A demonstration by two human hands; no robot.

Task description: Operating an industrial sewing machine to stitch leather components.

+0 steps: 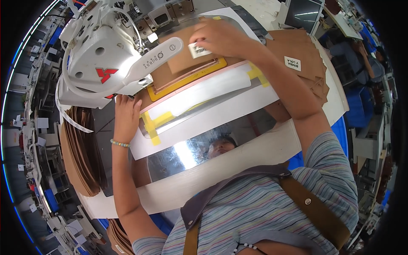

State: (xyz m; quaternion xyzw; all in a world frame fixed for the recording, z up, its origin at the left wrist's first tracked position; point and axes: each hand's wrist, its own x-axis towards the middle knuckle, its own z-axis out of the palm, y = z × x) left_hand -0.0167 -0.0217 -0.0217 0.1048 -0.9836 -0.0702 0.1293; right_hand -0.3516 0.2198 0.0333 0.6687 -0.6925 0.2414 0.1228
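Note:
My right hand (214,38) pinches a white label (199,52) with dark print over a brown sheet (178,66) in a yellow-edged template (187,80) under the sewing machine. My left hand (126,111), with a bead bracelet on the wrist, rests with fingers apart at the template's left edge, beside the needle area; its fingertips are partly shaded by the machine. A clear plate with yellow tape (151,129) and white paper lies below the template.
The white sewing machine (91,59) fills the upper left. Stacked brown pieces stand at left (78,157) and right (310,76), with a screen (301,15) behind. A mirror-like metal strip (174,159) crosses the table's front. A co-worker (368,59) is at far right.

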